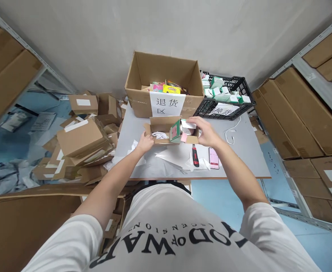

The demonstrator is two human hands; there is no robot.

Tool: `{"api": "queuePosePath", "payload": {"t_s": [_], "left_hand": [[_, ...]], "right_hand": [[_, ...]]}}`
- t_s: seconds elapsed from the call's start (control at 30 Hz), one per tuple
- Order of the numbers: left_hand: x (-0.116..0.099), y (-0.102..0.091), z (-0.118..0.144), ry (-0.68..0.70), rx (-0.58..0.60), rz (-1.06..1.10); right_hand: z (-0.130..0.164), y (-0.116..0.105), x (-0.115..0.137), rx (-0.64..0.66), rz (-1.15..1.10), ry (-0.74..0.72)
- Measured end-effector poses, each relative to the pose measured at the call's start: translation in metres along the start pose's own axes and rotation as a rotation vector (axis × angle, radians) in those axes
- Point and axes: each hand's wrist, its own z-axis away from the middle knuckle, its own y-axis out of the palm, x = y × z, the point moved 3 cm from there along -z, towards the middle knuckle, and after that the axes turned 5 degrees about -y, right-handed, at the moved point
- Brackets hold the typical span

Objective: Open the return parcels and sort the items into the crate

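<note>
A small open cardboard box (166, 121) sits on the table in front of me, with crumpled white paper (159, 135) in its left part. My left hand (145, 142) is closed on the left end of this box. At its right end, a green-and-white carton (176, 132) stands tilted with its top open and a pink piece (184, 137) at the opening. My right hand (207, 132) is closed around the carton's right side, its fingertips on the white flap. What lies inside the carton is hard to make out.
Behind stand a large cardboard box (139, 100) of colourful packets and a black crate (246, 90) of green-and-white cartons. Nearer lie a red-and-black utility knife (195, 155), a phone (213, 158) and a white cable (230, 132). Discarded boxes (81, 141) pile up left; shelves flank both sides.
</note>
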Motion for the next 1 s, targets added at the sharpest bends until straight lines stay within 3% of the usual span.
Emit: {"api": "queuePosePath", "payload": {"t_s": [0.07, 0.17, 0.33, 0.5, 0.7, 0.87, 1.0], "left_hand": [[0.006, 0.000, -0.006, -0.006, 0.008, 0.020], [0.010, -0.001, -0.011, -0.021, -0.002, 0.042], [0.007, -0.005, -0.004, -0.052, -0.043, 0.110], [0.003, -0.007, 0.006, -0.076, -0.049, 0.209], [-0.005, -0.022, 0.021, -0.063, -0.110, 0.200], [-0.035, -0.042, 0.048, -0.008, -0.224, 0.311], [-0.074, -0.043, 0.052, 0.022, -0.196, 0.537]], "right_hand": [[0.018, -0.009, 0.012, -0.010, -0.007, 0.005], [0.051, 0.002, 0.018, 0.002, -0.027, 0.053], [0.098, 0.062, -0.001, 0.005, -0.102, 0.152], [0.122, 0.120, -0.023, 0.028, -0.132, 0.253], [0.131, 0.153, -0.036, 0.032, -0.154, 0.320], [0.126, 0.157, -0.042, 0.092, -0.192, 0.285], [0.123, 0.158, -0.047, 0.150, -0.199, 0.286]]}}
